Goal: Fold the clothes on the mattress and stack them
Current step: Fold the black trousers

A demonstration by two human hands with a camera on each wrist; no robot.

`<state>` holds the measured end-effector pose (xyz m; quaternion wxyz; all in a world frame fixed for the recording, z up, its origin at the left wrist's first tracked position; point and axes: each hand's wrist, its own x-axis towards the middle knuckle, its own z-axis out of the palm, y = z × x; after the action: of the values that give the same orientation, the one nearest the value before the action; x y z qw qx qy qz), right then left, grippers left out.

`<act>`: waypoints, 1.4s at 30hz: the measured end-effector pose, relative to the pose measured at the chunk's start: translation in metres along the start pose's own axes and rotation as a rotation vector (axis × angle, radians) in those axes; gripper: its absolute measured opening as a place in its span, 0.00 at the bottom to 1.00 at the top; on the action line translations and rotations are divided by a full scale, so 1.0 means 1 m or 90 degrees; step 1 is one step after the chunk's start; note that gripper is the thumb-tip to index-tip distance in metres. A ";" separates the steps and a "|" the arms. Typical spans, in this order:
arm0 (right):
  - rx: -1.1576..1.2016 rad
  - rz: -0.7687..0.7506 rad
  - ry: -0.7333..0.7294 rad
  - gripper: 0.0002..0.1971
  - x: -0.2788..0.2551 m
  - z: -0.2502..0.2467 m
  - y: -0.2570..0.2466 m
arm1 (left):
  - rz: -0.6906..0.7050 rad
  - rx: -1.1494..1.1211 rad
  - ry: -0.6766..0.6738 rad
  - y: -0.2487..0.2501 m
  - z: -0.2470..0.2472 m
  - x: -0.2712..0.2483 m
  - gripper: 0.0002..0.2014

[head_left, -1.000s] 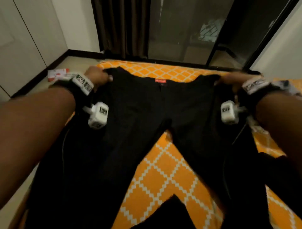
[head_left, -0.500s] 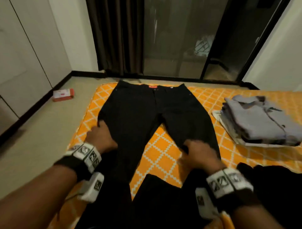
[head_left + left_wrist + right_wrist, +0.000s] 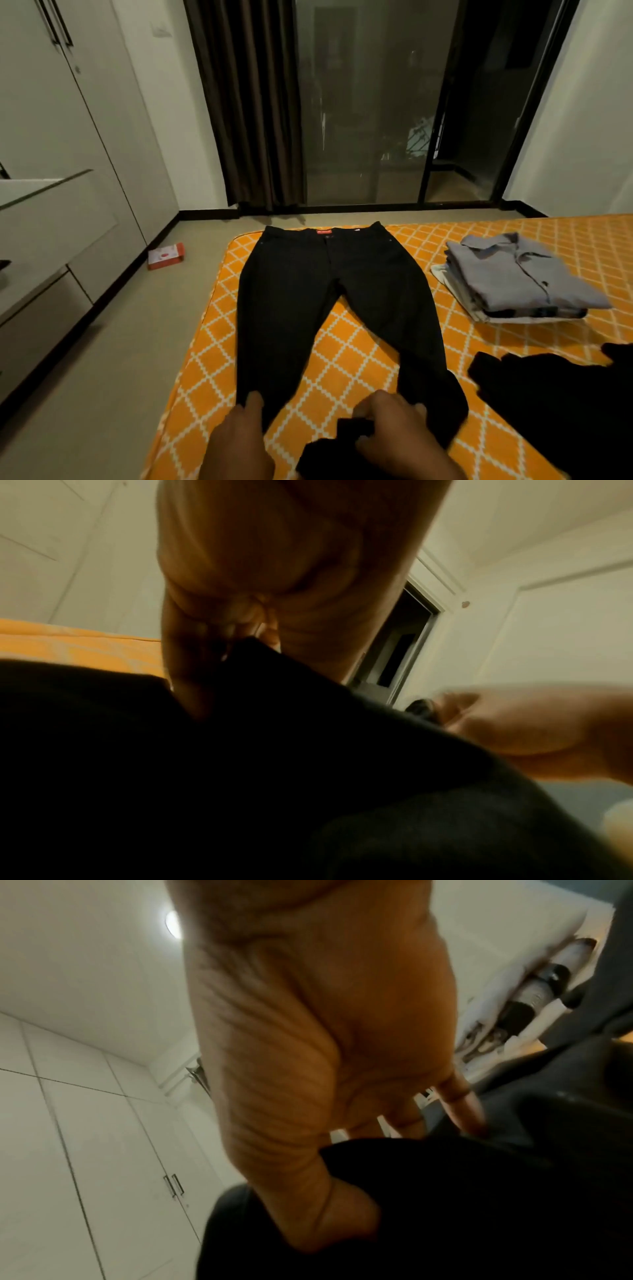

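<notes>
The orange mattress with its white diamond lattice (image 3: 191, 373) lies on the floor, its far edge toward the dark glass sliding door (image 3: 370, 102). A pair of black trousers (image 3: 318, 294) is spread flat along the mattress's left side, long axis running from near edge to far edge, waistband at the far edge and both legs pointing back toward the person, splayed apart in a narrow V. A crumpled black garment (image 3: 555, 404) sits by the near right edge. Toward the far right edge rests a stack of folded clothes topped by a grey collared shirt (image 3: 517, 274). The right hand (image 3: 394, 431) has its fingers curled, gripping bunched black fabric at the right trouser leg's lower end. The left hand (image 3: 239, 442) pinches the left leg's cuff between thumb and curled fingers. A small red and white box (image 3: 166, 255) lies on the floor by the wardrobe.
</notes>
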<state>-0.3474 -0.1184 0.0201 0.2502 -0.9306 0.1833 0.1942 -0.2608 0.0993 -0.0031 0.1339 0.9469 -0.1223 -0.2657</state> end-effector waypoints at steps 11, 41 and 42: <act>-0.188 -0.113 -0.130 0.14 -0.063 -0.035 -0.041 | -0.096 -0.345 -0.082 -0.071 -0.018 -0.005 0.20; 0.097 -0.069 0.060 0.35 0.012 0.066 -0.054 | -0.125 -0.020 -0.220 -0.092 -0.011 -0.026 0.29; 0.047 -0.082 0.009 0.33 0.005 0.070 -0.051 | -0.123 0.011 -0.221 -0.093 -0.008 -0.024 0.29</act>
<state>-0.3399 -0.0408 -0.0178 0.2948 -0.9320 0.1318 0.1644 -0.2618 0.1947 -0.0151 0.0766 0.8953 -0.0542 -0.4354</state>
